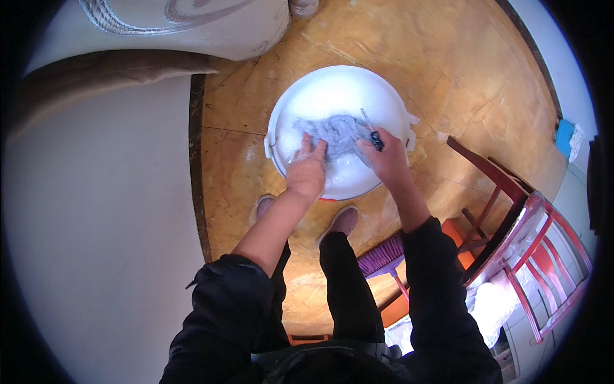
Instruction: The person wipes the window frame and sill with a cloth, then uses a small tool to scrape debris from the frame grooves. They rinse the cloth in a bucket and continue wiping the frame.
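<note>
A white bucket [336, 79] stands on the floor before me, with whitish suds inside. Within it lies a wet grey cloth [338, 132], bunched up. My left hand [307, 165] rests at the cloth's near left edge, fingers spread and touching it. At the cloth's right side, my right hand [386, 156] grips a small screwdriver-like tool [376, 140] with a black handle and a thin pale shaft pointing up and away. Whether the right fingers also pinch the cloth is hard to tell.
A purple broom head [382, 257] lies near my right forearm. Further right is a red wooden chair [532, 216]. A pale upholstered piece [201, 29] juts in at top left, above a white wall [96, 201] with dark skirting [197, 168]. A blue object [565, 138] sits far right.
</note>
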A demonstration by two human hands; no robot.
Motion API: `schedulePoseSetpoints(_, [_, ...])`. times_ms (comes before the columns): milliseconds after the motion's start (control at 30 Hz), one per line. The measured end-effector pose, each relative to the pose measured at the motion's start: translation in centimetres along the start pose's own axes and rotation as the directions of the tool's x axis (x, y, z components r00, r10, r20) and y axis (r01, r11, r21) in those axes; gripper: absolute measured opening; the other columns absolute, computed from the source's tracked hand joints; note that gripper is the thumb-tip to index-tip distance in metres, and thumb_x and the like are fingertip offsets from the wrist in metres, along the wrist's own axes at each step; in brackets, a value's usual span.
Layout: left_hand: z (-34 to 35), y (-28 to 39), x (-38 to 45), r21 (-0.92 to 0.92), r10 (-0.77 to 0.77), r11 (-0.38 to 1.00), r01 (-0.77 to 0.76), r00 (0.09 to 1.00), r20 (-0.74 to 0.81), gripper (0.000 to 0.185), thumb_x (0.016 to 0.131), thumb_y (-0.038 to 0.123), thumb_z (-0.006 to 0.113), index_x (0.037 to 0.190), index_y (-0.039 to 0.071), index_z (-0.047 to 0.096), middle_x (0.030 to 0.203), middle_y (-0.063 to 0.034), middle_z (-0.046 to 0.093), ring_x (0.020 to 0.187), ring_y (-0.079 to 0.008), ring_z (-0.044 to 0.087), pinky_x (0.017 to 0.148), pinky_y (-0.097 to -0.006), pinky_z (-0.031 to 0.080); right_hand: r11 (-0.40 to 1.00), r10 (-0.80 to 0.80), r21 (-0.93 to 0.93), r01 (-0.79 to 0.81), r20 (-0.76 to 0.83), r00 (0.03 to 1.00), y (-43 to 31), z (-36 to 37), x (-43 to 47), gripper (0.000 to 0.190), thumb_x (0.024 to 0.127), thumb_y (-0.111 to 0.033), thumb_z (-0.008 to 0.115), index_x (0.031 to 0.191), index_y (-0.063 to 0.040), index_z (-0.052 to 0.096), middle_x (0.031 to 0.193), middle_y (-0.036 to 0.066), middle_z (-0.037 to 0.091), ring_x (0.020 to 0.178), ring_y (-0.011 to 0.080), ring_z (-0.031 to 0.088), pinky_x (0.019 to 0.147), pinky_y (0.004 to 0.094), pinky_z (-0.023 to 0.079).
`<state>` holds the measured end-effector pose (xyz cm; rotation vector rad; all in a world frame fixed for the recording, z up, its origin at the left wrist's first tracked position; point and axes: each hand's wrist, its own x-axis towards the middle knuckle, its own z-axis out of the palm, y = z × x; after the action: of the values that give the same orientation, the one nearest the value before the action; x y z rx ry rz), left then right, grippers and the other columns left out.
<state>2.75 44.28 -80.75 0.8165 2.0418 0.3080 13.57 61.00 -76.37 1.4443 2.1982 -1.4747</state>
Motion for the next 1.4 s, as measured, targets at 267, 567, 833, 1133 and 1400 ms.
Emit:
schedulePoseSetpoints(267, [-1.8,2.2,1.3,-0.183,-0.134,0.967,0.177,0.966,0.223,0.057,0.087,0.016,0.060,0.140,0.002,0.046,0.134,-0.0285,0.055,0.127,-0.0432,0.050,0.107,-0.0477,0.040,0.888,0.047,-0.459,-0.033,0.018,0.999,7.2,8.5,2.9,0.023,0.084,-0.010,0.062,0.103,0.001,0.067,0.098,0.023,0.068,0.096,0.0419,0.065,0.086,0.0489,0.051])
schedulePoseSetpoints(567, [0.3,3.1,1.1,-0.947,-0.395,0.037,0.320,0.875,0.281,0.077,0.094,0.049,0.062,0.148,0.000,0.037,0.138,-0.0201,0.054,0.120,-0.0304,0.055,0.100,-0.0452,0.046,0.845,0.203,0.506,-0.175,0.000,0.979,-1.4,4.3,-4.8,0.032,0.089,-0.019,0.067,0.110,0.004,0.064,0.093,0.016,0.069,0.086,0.0200,0.066,0.079,0.0348,0.053])
schedulePoseSetpoints(833, [0.7,2.4,2.1,-0.813,0.106,-0.497,0.303,0.951,0.290,0.028,0.100,0.032,0.055,0.113,0.008,0.062,0.099,-0.0098,0.065,0.088,-0.0238,0.065,0.077,-0.0362,0.056,0.991,-0.119,0.053,0.125,-0.100,0.988,-7.3,6.0,-8.0,0.035,0.085,-0.024,0.074,0.110,-0.002,0.062,0.085,0.020,0.069,0.076,0.0348,0.070,0.069,0.0418,0.054])
schedulePoseSetpoints(1133, [-3.4,6.0,-1.0,-0.918,-0.313,-0.267,0.292,0.875,0.370,0.040,0.100,0.026,0.054,0.128,-0.001,0.057,0.115,-0.0109,0.065,0.107,-0.0234,0.063,0.097,-0.0389,0.050,0.961,-0.152,-0.266,0.073,-0.290,0.945,-0.6,5.5,-0.1,0.029,0.091,-0.020,0.066,0.115,-0.004,0.059,0.084,0.026,0.067,0.079,0.0455,0.065,0.068,0.0505,0.052])
schedulePoseSetpoints(1400, [-5.0,1.0,-1.3,-0.835,-0.244,0.551,-0.010,0.954,-0.172,0.039,0.084,0.005,0.075,0.119,0.005,0.058,0.108,-0.0055,0.062,0.097,-0.0165,0.057,0.086,-0.0309,0.048,1.000,0.005,0.024,0.001,-0.240,0.971,-1.0,-4.3,-2.0,0.025,0.088,-0.021,0.073,0.098,0.001,0.068,0.071,0.014,0.064,0.064,0.0208,0.063,0.063,0.0334,0.051])
